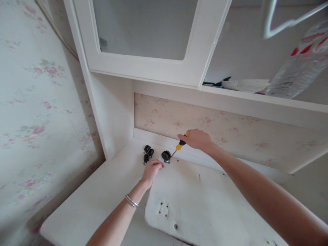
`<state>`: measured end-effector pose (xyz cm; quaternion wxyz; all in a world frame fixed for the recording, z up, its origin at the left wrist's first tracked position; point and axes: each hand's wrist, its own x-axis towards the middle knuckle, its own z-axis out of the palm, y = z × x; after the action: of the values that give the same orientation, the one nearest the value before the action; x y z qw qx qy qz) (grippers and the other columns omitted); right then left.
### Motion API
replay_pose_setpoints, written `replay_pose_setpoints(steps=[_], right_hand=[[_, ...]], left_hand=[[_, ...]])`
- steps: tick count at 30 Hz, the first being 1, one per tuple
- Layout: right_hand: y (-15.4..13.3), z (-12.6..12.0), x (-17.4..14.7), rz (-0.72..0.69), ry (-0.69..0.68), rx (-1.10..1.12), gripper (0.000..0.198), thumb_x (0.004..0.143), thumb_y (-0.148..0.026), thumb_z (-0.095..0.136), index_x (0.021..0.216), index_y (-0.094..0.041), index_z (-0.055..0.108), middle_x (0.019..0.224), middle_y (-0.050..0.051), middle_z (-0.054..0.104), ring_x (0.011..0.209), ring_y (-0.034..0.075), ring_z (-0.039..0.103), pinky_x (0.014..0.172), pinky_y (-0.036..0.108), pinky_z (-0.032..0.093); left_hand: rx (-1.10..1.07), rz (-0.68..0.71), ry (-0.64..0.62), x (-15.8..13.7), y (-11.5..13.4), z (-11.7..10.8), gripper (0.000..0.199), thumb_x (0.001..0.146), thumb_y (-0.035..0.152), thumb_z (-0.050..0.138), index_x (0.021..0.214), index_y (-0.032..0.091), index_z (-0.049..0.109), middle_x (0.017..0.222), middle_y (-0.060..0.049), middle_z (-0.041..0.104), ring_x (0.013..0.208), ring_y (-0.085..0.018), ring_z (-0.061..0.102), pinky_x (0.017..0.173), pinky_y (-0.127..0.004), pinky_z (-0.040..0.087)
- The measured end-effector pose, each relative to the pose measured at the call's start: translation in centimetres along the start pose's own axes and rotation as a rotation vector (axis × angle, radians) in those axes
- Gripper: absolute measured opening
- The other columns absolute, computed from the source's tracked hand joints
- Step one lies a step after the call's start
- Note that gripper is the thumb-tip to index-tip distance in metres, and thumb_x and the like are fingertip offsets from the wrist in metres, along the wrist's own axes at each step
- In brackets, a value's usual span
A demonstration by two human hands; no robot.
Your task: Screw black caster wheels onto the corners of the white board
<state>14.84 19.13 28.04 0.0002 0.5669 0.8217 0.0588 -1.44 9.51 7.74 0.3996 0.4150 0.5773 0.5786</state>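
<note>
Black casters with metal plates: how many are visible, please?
4: one black caster on the white board, three others clustered beyond the left hand; some may be hidden.

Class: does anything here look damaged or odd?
Yes: the white panel has a smudged square of dark holes at its near left corner but no caster, though its far left corner has a black caster.

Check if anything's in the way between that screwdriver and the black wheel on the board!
Nothing visible: the right hand holds the screwdriver, its tip beside the black wheel. The other wheels sit off to the left.
</note>
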Motion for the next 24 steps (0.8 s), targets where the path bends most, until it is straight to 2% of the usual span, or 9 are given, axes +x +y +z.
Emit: replay_pose_setpoints(steps=[4, 7, 9, 13, 15, 17, 20, 24], right_hand=[[0.7, -0.1, -1.3, 0.092, 0.079, 0.013, 0.059, 0.092, -0.058, 0.032, 0.101, -0.015, 0.071, 0.096, 0.021, 0.070, 0.088, 0.032, 0.067, 0.068, 0.036, 0.046], [1.6, 0.3, -3.1, 0.122, 0.122, 0.040, 0.058, 0.093, -0.058, 0.027, 0.096, -0.017, 0.069, 0.088, 0.018, 0.070, 0.081, 0.031, 0.066, 0.063, 0.034, 0.043], [2.5, 1.0, -4.6, 0.134, 0.153, 0.097, 0.057, 0.092, -0.061, 0.026, 0.090, -0.020, 0.066, 0.079, 0.014, 0.068, 0.075, 0.030, 0.065, 0.059, 0.033, 0.039], [3.8, 3.3, -8.1, 0.131, 0.188, 0.290, 0.044, 0.091, -0.062, 0.034, 0.081, -0.027, 0.059, 0.064, 0.005, 0.062, 0.060, 0.024, 0.058, 0.054, 0.030, 0.035], [3.8, 4.4, -9.5, 0.107, 0.213, 0.350, 0.041, 0.091, -0.062, 0.037, 0.081, -0.028, 0.057, 0.059, 0.002, 0.059, 0.055, 0.022, 0.055, 0.053, 0.030, 0.035], [3.1, 5.2, -10.6, 0.050, 0.272, 0.365, 0.040, 0.090, -0.062, 0.038, 0.083, -0.027, 0.056, 0.058, 0.001, 0.058, 0.052, 0.021, 0.053, 0.053, 0.030, 0.034], [1.2, 5.8, -11.1, -0.078, 0.340, 0.353, 0.040, 0.092, -0.061, 0.038, 0.086, -0.026, 0.057, 0.057, 0.000, 0.059, 0.050, 0.019, 0.053, 0.052, 0.030, 0.032], [-1.7, 5.8, -10.1, -0.230, 0.391, 0.275, 0.044, 0.095, -0.060, 0.035, 0.089, -0.023, 0.059, 0.061, 0.001, 0.063, 0.049, 0.017, 0.054, 0.049, 0.029, 0.025]], left_hand=[[0.033, 0.002, -0.001, -0.4, -0.3, -0.5, 0.017, 0.060, 0.023, 0.054, 0.059, 0.018, 0.070, 0.062, -0.002, 0.064, 0.067, -0.018, 0.056, 0.062, -0.028, 0.037], [0.076, -0.006, 0.024, -1.4, -0.9, -1.9, 0.018, 0.063, 0.025, 0.054, 0.063, 0.019, 0.071, 0.061, -0.001, 0.063, 0.061, -0.016, 0.053, 0.058, -0.027, 0.035], [0.115, -0.016, 0.068, -2.3, -1.4, -3.8, 0.019, 0.065, 0.027, 0.054, 0.067, 0.019, 0.072, 0.063, 0.000, 0.065, 0.060, -0.016, 0.053, 0.057, -0.026, 0.034], [0.241, -0.042, 0.169, -4.7, -2.7, -9.2, 0.022, 0.069, 0.029, 0.053, 0.075, 0.021, 0.073, 0.073, -0.001, 0.070, 0.067, -0.018, 0.058, 0.062, -0.027, 0.039], [0.323, -0.058, 0.186, -5.9, -3.4, -11.6, 0.021, 0.071, 0.030, 0.053, 0.074, 0.023, 0.073, 0.078, -0.002, 0.072, 0.075, -0.021, 0.062, 0.067, -0.029, 0.042], [0.409, -0.069, 0.170, -7.0, -4.1, -12.9, 0.021, 0.073, 0.030, 0.054, 0.075, 0.024, 0.073, 0.082, -0.002, 0.074, 0.080, -0.023, 0.064, 0.073, -0.030, 0.044], [0.530, -0.053, 0.114, -8.0, -5.2, -13.0, 0.021, 0.076, 0.029, 0.054, 0.081, 0.025, 0.074, 0.088, -0.003, 0.075, 0.080, -0.023, 0.066, 0.075, -0.031, 0.046], [0.689, 0.013, 0.054, -8.0, -6.1, -11.4, 0.022, 0.082, 0.027, 0.054, 0.090, 0.023, 0.074, 0.093, -0.005, 0.073, 0.082, -0.021, 0.065, 0.079, -0.031, 0.046]])
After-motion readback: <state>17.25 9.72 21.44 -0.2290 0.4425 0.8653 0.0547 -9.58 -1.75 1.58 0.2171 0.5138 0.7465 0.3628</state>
